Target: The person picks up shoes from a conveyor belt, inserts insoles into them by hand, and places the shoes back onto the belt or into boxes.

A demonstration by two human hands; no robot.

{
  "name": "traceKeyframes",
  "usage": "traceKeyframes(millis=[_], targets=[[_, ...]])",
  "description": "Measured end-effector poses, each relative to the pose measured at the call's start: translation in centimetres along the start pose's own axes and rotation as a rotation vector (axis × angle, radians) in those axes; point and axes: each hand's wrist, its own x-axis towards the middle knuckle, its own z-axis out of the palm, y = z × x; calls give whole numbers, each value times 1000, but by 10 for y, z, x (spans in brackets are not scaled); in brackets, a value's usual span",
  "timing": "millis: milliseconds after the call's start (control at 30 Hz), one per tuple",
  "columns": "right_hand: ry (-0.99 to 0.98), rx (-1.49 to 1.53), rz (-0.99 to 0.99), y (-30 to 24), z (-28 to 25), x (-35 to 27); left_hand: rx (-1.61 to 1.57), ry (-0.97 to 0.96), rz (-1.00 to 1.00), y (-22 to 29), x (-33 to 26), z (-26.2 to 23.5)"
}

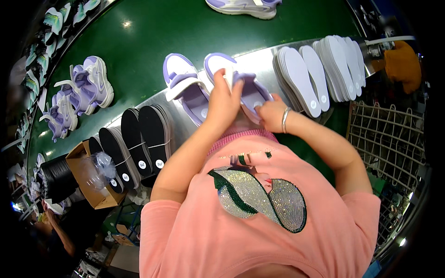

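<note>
A white and purple sneaker (252, 88) lies tilted in front of my body, toe pointing away from me. My left hand (224, 99) is closed at its white strap, over the middle of the shoe. At the heel end, my right hand (272, 112) grips the collar, its fingers partly hidden by the shoe's edge. A light insole shows inside the opening. The matching sneaker (185, 85) rests just to the left on the metal strip, its white strap folded back and nothing holding it.
Stacks of pale insoles (299, 78) stand on the right, black insoles (155, 132) on the left. Beside those is an open cardboard box (95, 178) with clear plastic. More sneakers (90, 85) sit on the green table (134, 55). A wire basket (387, 139) is at right; another person's arm (62, 234) shows lower left.
</note>
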Motion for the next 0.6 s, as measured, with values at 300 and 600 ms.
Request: traceKeyframes(millis=[300,600], targets=[[160,295,70,-46,-5,17,682,-79,138,-4,-39,-39],[958,307,-570,-25,-43,20,718,119,33,-19,49,-76]])
